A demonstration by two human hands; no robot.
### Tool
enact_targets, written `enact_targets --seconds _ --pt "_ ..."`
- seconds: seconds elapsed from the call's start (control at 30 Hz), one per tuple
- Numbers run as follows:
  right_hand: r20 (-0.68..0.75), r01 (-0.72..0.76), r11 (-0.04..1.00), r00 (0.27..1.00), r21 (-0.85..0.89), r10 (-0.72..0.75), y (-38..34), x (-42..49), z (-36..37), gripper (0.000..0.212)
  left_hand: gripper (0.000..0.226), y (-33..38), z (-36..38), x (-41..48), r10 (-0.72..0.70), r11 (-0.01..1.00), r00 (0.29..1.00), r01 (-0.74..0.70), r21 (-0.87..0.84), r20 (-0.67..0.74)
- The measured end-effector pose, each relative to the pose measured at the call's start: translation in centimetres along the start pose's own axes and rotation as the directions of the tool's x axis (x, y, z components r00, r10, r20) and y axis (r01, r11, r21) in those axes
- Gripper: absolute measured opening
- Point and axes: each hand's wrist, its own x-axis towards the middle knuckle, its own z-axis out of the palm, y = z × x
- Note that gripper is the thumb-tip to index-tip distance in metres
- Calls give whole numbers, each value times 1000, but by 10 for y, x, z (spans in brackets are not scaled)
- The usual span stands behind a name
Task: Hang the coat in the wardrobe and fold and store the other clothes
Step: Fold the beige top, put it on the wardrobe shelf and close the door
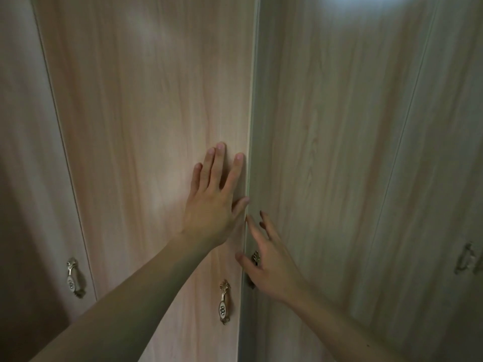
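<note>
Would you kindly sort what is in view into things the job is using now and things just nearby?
In use: left hand flat on the middle door; right hand by the right door.
Nearby: far-left door, its handle, middle door's handle.

A home bedroom, I'd say; pale wood-grain wardrobe doors (146, 100) fill everything ahead of my fingers; ornate brass handles (224, 301) hang just below them.

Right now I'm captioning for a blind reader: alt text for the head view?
Two bare hands at closed wooden wardrobe doors: the left hand lies flat on the left door by the seam, the right hand spreads open over the right door's handle. Ornate handles hang lower down.
</note>
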Motion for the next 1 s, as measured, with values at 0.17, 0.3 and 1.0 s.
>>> enact_targets --seconds 0.17,0.3,1.0 --pt "10 31 1000 999 4 -31 15 13 1 79 82 -2 14 10 1 998 1000 -2 59 17" --pt "12 38 999 999 -33 -37 26 22 0 76 81 -2 26 19 -18 996 999 16 86 30" --pt "-254 93 877 938 -471 -235 63 132 -29 116 71 -20 90 53 13 980 998 0 197 -66"
